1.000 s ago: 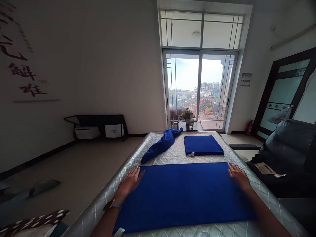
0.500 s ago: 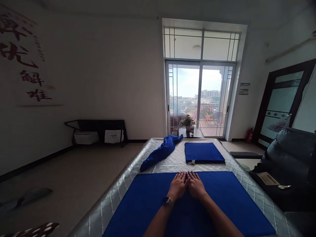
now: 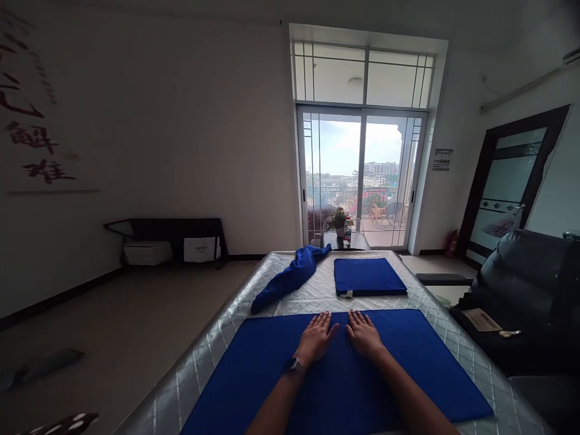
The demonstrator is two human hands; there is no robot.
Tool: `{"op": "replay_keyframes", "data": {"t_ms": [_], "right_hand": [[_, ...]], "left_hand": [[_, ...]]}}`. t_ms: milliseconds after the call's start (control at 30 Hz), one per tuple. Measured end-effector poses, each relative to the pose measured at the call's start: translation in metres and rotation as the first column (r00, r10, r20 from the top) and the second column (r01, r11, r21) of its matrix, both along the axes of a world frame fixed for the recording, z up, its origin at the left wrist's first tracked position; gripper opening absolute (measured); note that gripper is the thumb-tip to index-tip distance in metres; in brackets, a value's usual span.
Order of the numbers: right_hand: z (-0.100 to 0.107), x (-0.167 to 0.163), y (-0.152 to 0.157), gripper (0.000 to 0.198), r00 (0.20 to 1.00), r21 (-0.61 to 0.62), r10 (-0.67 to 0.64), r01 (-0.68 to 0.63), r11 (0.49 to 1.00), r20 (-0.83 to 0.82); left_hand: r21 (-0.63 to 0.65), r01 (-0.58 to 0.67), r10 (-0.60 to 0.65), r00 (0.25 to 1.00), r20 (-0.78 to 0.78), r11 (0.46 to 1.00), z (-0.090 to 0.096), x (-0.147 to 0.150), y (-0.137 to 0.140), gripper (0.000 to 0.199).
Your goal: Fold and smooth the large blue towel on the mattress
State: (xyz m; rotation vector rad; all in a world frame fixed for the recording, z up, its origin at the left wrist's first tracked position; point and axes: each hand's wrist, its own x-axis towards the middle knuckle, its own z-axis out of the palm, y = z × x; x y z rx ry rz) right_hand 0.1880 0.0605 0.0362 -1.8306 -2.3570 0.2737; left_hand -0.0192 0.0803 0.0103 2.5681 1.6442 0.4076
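Parting the left hand [image 3: 315, 338] and right hand [image 3: 365, 335] slightly, after meeting side by side half a second ago, and so apparently smoothing a wide, flat, royal-blue fabric sheet [image 3: 339, 386] from its middle outward. Stretching all fingers out straight, thumbs pointing inward across a bare blue gap; grasping nothing, just resting palms-down on the sheet, fingertips close to its far edge. Leaving the sheet reaching out to either side of the fingers and back past the wrists. Leaving untouched, beyond the right fingertips, a folded, rectangular royal-blue cloth [image 3: 369, 277] and, beyond and left of the left fingertips, a crumpled, elongated royal-blue cloth [image 3: 294, 275], both lying on a silvery, diamond-quilted cover [image 3: 312, 296].
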Motion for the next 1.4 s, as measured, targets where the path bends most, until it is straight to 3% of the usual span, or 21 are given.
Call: {"op": "replay_keyframes", "data": {"t_ms": [100, 267, 333, 433, 633, 967, 1100, 1233, 1400], "right_hand": [[-0.004, 0.060, 0.003, 0.068, 0.992, -0.002, -0.106, 0.107, 0.994, 0.062], [-0.021, 0.181, 0.008, 0.066, 0.932, 0.078, -0.335, 0.327, 0.942, 0.140], [-0.029, 0.210, 0.010, 0.067, 0.910, 0.093, -0.386, 0.376, 0.922, 0.149], [-0.037, 0.226, 0.013, 0.068, 0.880, 0.098, -0.451, 0.440, 0.893, 0.151], [-0.048, 0.238, 0.014, 0.068, 0.890, 0.125, -0.440, 0.425, 0.896, 0.123], [-0.050, 0.242, 0.013, 0.067, 0.886, 0.175, -0.440, 0.415, 0.893, 0.144], [-0.036, 0.226, 0.003, 0.065, 0.849, 0.201, -0.499, 0.465, 0.862, 0.174], [-0.013, 0.207, -0.012, 0.062, 0.807, 0.261, -0.548, 0.492, 0.831, 0.222], [0.012, 0.165, -0.025, 0.059, 0.844, 0.325, -0.490, 0.411, 0.852, 0.217]], "left_hand": [[-0.020, -0.057, 0.057, 0.998, -0.024, 0.998, 0.001, -0.046, 0.003, 0.069], [-0.066, -0.275, 0.270, 0.960, -0.081, 0.959, 0.005, -0.162, 0.000, 0.067], [-0.070, -0.354, 0.348, 0.934, -0.085, 0.933, 0.003, -0.199, -0.002, 0.070], [-0.041, -0.417, 0.415, 0.908, -0.048, 0.908, -0.006, -0.228, 0.001, 0.073], [0.023, -0.409, 0.409, 0.913, -0.005, 0.912, -0.025, -0.239, 0.011, 0.070], [0.020, -0.425, 0.425, 0.903, -0.067, 0.905, -0.019, -0.242, 0.007, 0.073], [0.083, -0.389, 0.396, 0.912, -0.105, 0.918, -0.021, -0.240, 0.004, 0.060], [0.135, -0.346, 0.361, 0.925, -0.116, 0.929, -0.008, -0.235, -0.003, 0.053], [0.223, -0.355, 0.379, 0.923, -0.074, 0.908, 0.017, -0.188, -0.011, 0.060]]}}
